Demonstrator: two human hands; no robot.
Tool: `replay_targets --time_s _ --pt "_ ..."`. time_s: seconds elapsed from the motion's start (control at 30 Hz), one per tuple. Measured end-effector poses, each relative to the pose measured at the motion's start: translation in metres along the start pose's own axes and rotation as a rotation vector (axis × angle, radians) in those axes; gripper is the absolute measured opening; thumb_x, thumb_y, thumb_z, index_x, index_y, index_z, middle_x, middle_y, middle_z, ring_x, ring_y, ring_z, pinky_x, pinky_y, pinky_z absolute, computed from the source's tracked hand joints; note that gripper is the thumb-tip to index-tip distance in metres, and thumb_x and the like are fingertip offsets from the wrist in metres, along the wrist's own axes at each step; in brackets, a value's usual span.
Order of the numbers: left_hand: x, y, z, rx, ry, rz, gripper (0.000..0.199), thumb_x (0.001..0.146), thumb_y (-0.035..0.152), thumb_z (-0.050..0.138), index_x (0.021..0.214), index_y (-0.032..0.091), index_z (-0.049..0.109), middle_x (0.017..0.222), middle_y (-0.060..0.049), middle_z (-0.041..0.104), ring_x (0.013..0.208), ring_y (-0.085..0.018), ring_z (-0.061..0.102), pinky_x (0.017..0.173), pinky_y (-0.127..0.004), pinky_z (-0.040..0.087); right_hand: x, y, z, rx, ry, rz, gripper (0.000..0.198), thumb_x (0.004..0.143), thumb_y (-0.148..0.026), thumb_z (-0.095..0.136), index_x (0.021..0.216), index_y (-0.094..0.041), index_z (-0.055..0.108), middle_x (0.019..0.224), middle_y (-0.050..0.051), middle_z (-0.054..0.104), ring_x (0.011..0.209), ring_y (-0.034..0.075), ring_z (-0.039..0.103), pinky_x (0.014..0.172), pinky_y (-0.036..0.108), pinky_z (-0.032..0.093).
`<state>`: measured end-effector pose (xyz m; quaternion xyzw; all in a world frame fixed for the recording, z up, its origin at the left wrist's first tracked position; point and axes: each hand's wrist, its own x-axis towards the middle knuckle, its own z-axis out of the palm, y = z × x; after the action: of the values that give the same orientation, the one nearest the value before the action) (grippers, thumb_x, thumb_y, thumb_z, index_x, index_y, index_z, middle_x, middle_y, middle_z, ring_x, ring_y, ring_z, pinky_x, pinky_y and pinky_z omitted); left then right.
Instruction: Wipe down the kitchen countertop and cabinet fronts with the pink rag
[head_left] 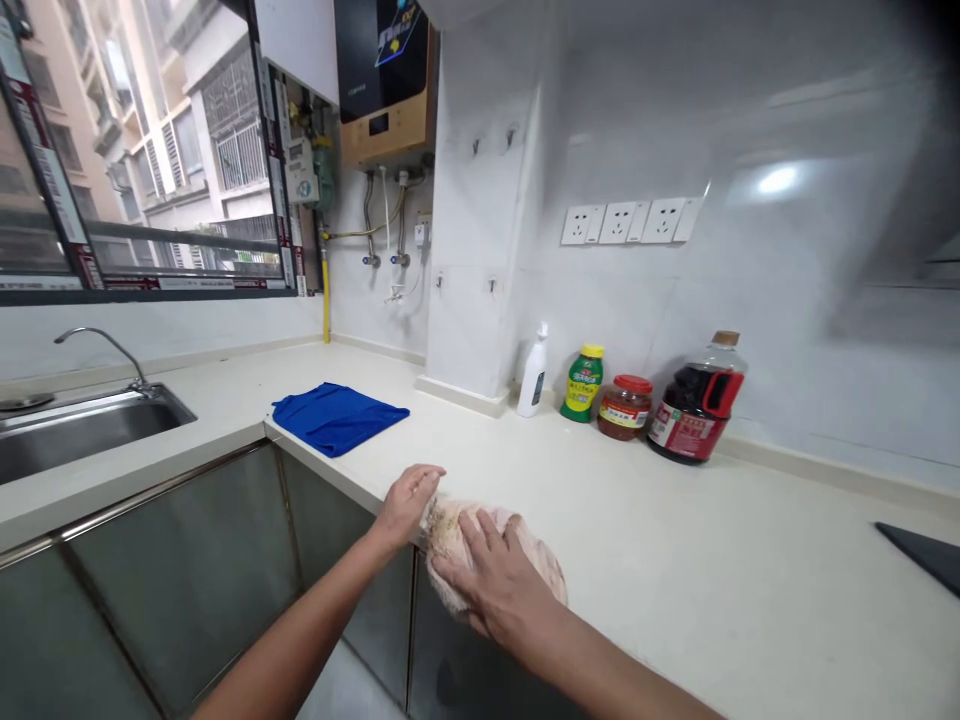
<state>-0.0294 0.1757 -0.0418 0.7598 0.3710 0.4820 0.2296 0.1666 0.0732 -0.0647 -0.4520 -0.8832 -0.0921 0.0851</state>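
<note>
A bunched, off-white rag [540, 545] with a pinkish tint and brown marks lies across the front edge of the counter, its near side hanging over. My right hand [499, 575] presses down on it from above, fingers bent over the fabric and thumb toward the left. At the rag's left end is my left hand [409, 502], back of the hand upward, fingers close together and curled. It seems to hold the rag's border there, though the thumb and palm are mostly hidden.
A blue cloth [337, 418] lies flat near the counter's corner; left of it is a sink [176, 405] with a faucet [112, 345]. Along the wall stand a white pump bottle [532, 375], a green bottle [583, 385], a red-lidded jar [625, 408] and a large dark bottle [694, 405].
</note>
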Motion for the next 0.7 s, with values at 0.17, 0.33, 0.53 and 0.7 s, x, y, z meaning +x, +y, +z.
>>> replay_targets --time_s 0.17,0.33,0.53,0.7 --pt "0.019 -0.012 -0.003 0.121 -0.005 -0.029 0.035 0.096 0.043 0.045 0.1 0.022 0.072 0.109 -0.007 0.073 0.111 -0.024 0.062 0.102 -0.042 0.048 0.065 -0.036 0.045 -0.156 0.118 -0.004 0.044 0.088 -0.027 0.061 0.132 -0.024 0.064 0.155 0.021 0.042 0.139 0.054 0.035 0.097 0.089 0.026" --pt "0.015 -0.011 -0.003 0.262 -0.056 -0.043 0.025 0.091 0.042 0.055 0.09 0.025 0.074 0.103 -0.004 0.076 0.104 -0.026 0.063 0.097 -0.042 0.047 0.108 -0.059 0.067 -0.197 0.031 0.015 0.057 0.089 -0.023 0.052 0.146 -0.02 0.053 0.152 0.019 0.047 0.143 0.052 0.03 0.102 0.089 0.02" --pt "-0.006 -0.005 -0.009 0.363 0.011 -0.038 0.029 0.094 0.041 0.049 0.095 0.024 0.073 0.105 -0.006 0.075 0.107 -0.027 0.064 0.099 -0.045 0.044 0.097 -0.058 0.06 -0.249 0.012 -0.046 0.053 0.093 -0.016 0.046 0.146 -0.018 0.052 0.159 0.015 0.038 0.15 0.042 0.023 0.116 0.07 0.031" --pt "-0.038 0.014 0.008 0.402 0.072 0.104 0.031 0.098 0.038 0.045 0.113 0.023 0.067 0.122 -0.008 0.069 0.122 -0.025 0.056 0.11 -0.049 0.036 0.075 -0.049 0.063 -0.207 0.075 -0.024 0.052 0.095 -0.013 0.04 0.146 -0.021 0.051 0.157 0.012 0.043 0.147 0.037 0.034 0.116 0.061 0.037"
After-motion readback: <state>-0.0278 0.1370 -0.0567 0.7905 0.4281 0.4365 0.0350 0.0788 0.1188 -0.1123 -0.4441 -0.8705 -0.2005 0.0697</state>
